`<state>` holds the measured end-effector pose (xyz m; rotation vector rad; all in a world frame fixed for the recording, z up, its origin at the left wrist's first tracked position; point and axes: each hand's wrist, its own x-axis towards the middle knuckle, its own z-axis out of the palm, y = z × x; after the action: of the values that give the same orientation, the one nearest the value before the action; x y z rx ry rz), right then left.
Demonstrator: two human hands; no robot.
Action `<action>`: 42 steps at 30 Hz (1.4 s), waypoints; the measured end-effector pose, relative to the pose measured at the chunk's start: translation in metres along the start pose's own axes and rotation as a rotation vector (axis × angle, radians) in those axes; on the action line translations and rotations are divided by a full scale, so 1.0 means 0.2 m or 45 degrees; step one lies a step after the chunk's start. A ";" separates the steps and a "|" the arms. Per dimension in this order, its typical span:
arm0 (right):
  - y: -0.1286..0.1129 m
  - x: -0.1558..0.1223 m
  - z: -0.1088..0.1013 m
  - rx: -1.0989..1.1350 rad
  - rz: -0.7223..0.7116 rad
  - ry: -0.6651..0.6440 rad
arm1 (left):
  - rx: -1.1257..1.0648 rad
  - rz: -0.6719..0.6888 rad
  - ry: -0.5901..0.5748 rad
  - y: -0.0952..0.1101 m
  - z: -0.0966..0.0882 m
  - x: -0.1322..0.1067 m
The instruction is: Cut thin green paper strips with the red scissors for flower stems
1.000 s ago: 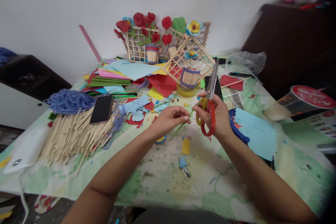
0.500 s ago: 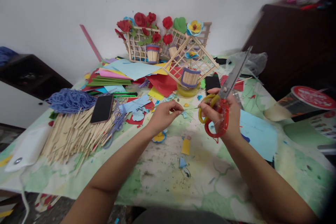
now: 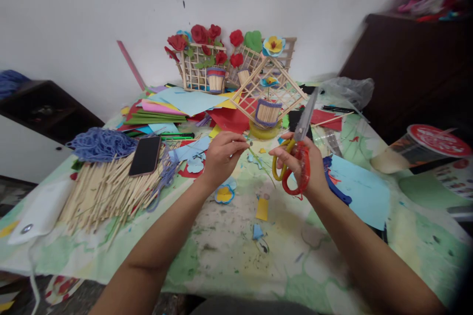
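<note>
Left hand (image 3: 222, 160): fingers pinching green stem (image 3: 262, 163)
Stem axis: toward five o'clock
Right hand (image 3: 315, 165): fingers clamped around scissors (image 3: 306, 120)

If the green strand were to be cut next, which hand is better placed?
Probably the right hand: it holds the scissors, while the left hand pinches the green strand.

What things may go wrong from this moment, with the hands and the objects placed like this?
The scissors in the right hand point up and forward, so the blades might catch the diamond-shaped stick frame behind.

The left hand pinches the thin green strand by one end, so it could slip out.

The blue-and-yellow paper flower lies beside the left forearm, which may brush it.
</note>
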<state>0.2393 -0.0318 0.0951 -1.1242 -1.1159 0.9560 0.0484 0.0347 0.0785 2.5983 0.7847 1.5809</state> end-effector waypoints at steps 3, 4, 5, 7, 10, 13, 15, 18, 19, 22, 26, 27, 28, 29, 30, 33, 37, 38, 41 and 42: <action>0.01 -0.01 0.02 -0.002 0.114 -0.135 | -0.001 0.027 -0.011 0.01 0.01 -0.01; 0.02 -0.01 0.03 0.015 0.149 -0.183 | 0.000 0.032 -0.020 0.01 0.01 -0.01; 0.02 -0.02 0.04 0.030 0.181 -0.218 | 0.001 0.032 -0.029 0.01 0.01 -0.01; 0.03 -0.04 0.06 0.047 0.229 -0.250 | -0.004 0.018 -0.048 0.02 0.01 -0.01; 0.04 -0.04 0.07 0.043 0.252 -0.236 | -0.038 -0.068 -0.051 0.03 0.02 -0.01; 0.04 -0.04 0.07 0.030 0.218 -0.202 | -0.150 -0.425 0.087 0.04 0.04 -0.01; 0.04 -0.04 0.07 0.011 0.176 -0.182 | -0.385 -0.806 0.169 0.05 0.06 -0.02; 0.05 -0.04 0.06 -0.001 0.134 -0.179 | -0.950 -1.291 0.004 0.07 0.08 -0.01; 0.05 -0.04 0.06 -0.004 0.128 -0.181 | -1.122 -1.381 -0.083 0.08 0.08 -0.01; 0.08 -0.04 0.07 -0.005 0.127 -0.193 | -1.422 -1.455 -0.196 0.12 0.08 -0.01; 0.09 -0.04 0.08 -0.025 0.121 -0.197 | -1.418 -1.404 -0.154 0.13 0.08 -0.01; 0.09 -0.04 0.07 -0.052 0.111 -0.193 | -1.383 -1.387 -0.139 0.13 0.08 -0.01; 0.10 -0.04 0.07 -0.097 0.092 -0.185 | -1.345 -1.372 -0.122 0.12 0.08 0.00; 0.10 -0.03 0.06 -0.164 0.060 -0.178 | -1.311 -1.362 -0.098 0.11 0.07 0.00; 0.11 -0.03 0.05 -0.261 0.020 -0.172 | -1.284 -1.362 -0.062 0.10 0.06 0.01; 0.12 -0.01 0.01 -0.721 -0.130 -0.145 | -1.267 -1.396 0.059 0.06 0.03 0.04; 0.11 0.01 -0.03 -1.230 -0.294 -0.187 | -1.308 -1.449 0.188 0.03 -0.03 0.08; 0.10 0.01 -0.03 -1.294 -0.332 -0.223 | -1.314 -1.462 0.206 0.03 -0.04 0.08; 0.09 0.00 -0.02 -1.441 -0.442 -0.309 | -1.330 -1.482 0.241 0.03 -0.05 0.08; 0.09 0.00 -0.01 -1.492 -0.471 -0.324 | -1.343 -1.487 0.252 0.03 -0.05 0.08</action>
<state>0.2407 -0.0293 0.0774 -1.6192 -2.1176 0.0647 0.0481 0.0341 0.0979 0.9250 0.8479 1.2462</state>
